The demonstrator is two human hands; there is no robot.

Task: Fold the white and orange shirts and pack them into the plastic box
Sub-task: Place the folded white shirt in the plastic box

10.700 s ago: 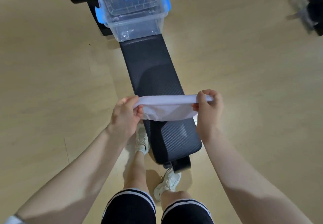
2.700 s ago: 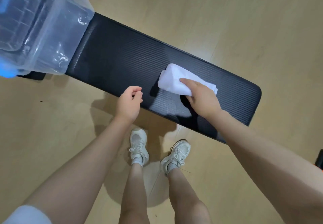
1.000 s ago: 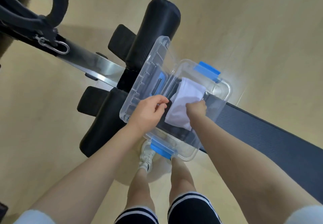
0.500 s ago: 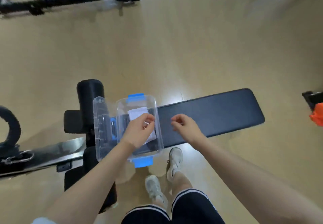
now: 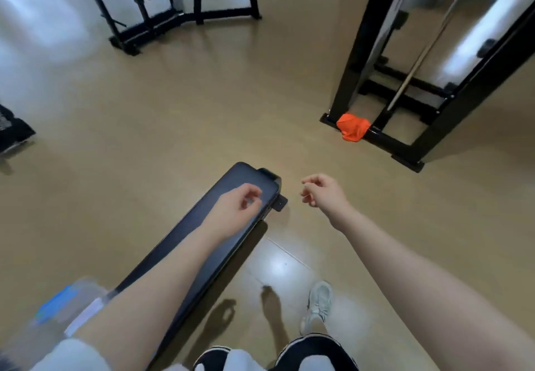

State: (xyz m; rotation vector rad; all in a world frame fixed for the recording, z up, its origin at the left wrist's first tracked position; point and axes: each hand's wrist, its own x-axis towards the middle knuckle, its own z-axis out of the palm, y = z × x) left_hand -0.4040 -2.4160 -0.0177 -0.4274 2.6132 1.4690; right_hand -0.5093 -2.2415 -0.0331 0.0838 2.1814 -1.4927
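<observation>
The orange shirt [image 5: 352, 128] lies crumpled on the black base bar of a gym rack, far ahead to the right. At the lower left edge the clear plastic box [image 5: 55, 310] with blue clips is blurred, and a strip of the white shirt [image 5: 86, 314] shows inside it beside my forearm. My left hand [image 5: 237, 201] hangs over the end of the black bench [image 5: 185, 240], fingers loosely curled, holding nothing. My right hand [image 5: 322, 191] is out over the bare floor to the right of the bench, also loosely curled and empty.
A black gym rack [image 5: 405, 142] with a steel bar stands at the right. Another black frame [image 5: 162, 23] stands at the back left. A dark object [image 5: 13, 133] sits at the left edge. Tan floor lies between bench and rack. My shoe [image 5: 318, 304] is below.
The view has swung away from the box toward the orange shirt. Both hands have left the box, where the white shirt now lies, and are held out empty.
</observation>
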